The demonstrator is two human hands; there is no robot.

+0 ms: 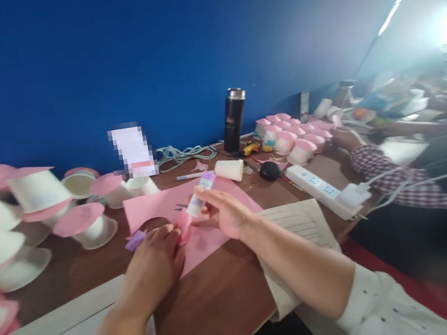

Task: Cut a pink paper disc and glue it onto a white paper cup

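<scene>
My right hand (227,209) is closed around a glue stick (194,205), a pale tube with a purple end pointing up and away. Its lower end meets a small pink paper piece (183,226). My left hand (156,267), fingers curled, grips that piece from the left. A purple cap-like object (136,240) lies by the left knuckles. Beneath both hands a large pink paper sheet (227,195) is spread on the brown table. Dark pointed tips, perhaps scissors (180,206), show just beyond the left fingers.
White paper cups (85,227) with pink discs crowd the left; pink-topped cups (302,150) stand at back right. A lying cup (229,170), black flask (235,120), power strip (313,182) and printed sheet (298,218) surround the workspace. Another person's checked sleeve (392,170) reaches in.
</scene>
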